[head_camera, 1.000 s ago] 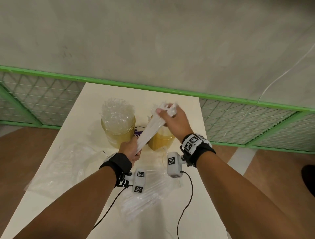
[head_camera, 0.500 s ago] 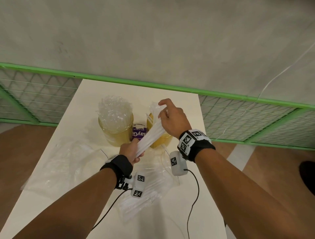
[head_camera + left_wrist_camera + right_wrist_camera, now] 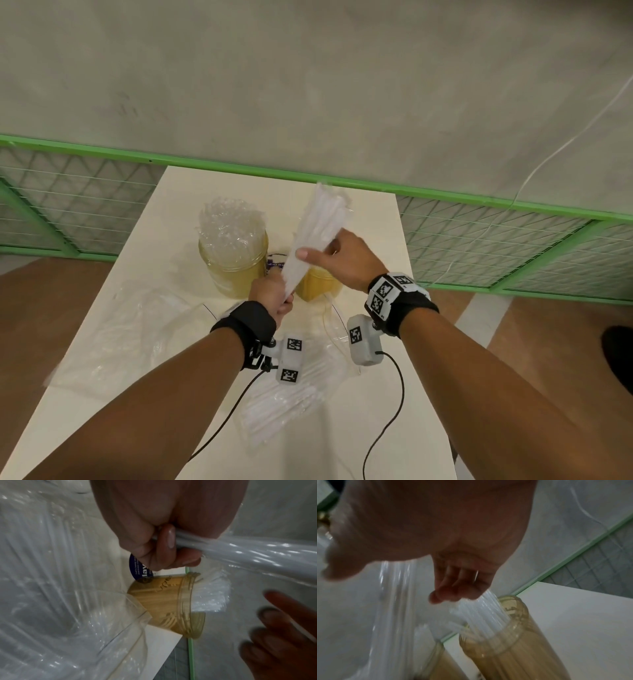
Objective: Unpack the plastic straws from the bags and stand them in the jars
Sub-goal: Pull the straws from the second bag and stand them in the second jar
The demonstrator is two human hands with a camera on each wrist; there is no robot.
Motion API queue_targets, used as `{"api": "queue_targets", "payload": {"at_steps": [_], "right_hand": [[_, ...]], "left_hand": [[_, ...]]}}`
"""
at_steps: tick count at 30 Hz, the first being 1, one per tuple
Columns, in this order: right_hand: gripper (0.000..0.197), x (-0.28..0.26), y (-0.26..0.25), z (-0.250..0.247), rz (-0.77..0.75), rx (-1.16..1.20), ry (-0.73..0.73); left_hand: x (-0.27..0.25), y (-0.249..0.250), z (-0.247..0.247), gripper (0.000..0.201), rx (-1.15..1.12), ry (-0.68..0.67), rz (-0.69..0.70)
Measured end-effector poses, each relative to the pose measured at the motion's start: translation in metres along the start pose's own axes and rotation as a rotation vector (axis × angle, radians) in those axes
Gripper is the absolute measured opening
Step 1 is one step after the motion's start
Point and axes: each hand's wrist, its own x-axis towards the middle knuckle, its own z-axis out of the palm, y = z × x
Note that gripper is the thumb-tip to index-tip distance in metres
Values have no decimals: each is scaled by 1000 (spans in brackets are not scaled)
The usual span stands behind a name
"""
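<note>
A clear bag of white straws (image 3: 318, 222) stands tilted above the table, top leaning back and right. My left hand (image 3: 274, 294) grips its lower end (image 3: 188, 543) in a fist. My right hand (image 3: 329, 253) holds the bag's middle, thumb across the front and fingers (image 3: 453, 588) curled behind. Straws poke out of the bag's top. Two yellow jars stand behind the hands: the left jar (image 3: 236, 274) is packed with clear straws, and the right jar (image 3: 322, 287), partly hidden by my hands, holds white straws (image 3: 481, 615).
Empty clear bags (image 3: 137, 325) lie on the left of the white table (image 3: 370, 246). Another bag of straws (image 3: 284, 404) lies near the front under my wrists. A small purple-labelled thing (image 3: 274, 265) sits between the jars. A green mesh fence (image 3: 496, 246) runs behind the table.
My right hand slid from the bag's top down to its middle. The bag swung more upright, and its top now sticks out above that hand. My left hand kept its grip.
</note>
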Motion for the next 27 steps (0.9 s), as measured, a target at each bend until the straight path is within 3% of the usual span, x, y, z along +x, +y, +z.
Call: {"api": "queue_targets", "payload": {"at_steps": [2, 6, 11, 15, 18, 20, 22, 24, 27], "right_hand": [[52, 2, 0, 9, -6, 56, -43], [5, 15, 1, 10, -15, 179, 30], [15, 19, -15, -10, -17, 206, 191], [24, 30, -7, -27, 15, 190, 445], [29, 40, 7, -28, 87, 53, 493], [28, 45, 15, -24, 160, -59, 427], [31, 50, 25, -15, 233, -221, 214], [58, 56, 38, -4, 266, -398, -12], [96, 64, 53, 7, 280, -465, -85]], "left_hand": [[-2, 1, 9, 38, 61, -44, 21], [-1, 10, 18, 31, 86, -57, 47], [2, 23, 29, 40, 153, -73, 79], [14, 13, 19, 20, 547, -13, 357], [18, 8, 16, 9, 686, -19, 480], [22, 8, 17, 10, 723, -11, 533], [26, 6, 18, 8, 764, 5, 583], [28, 8, 22, 6, 791, 27, 606], [32, 14, 27, 11, 812, 54, 635]]}}
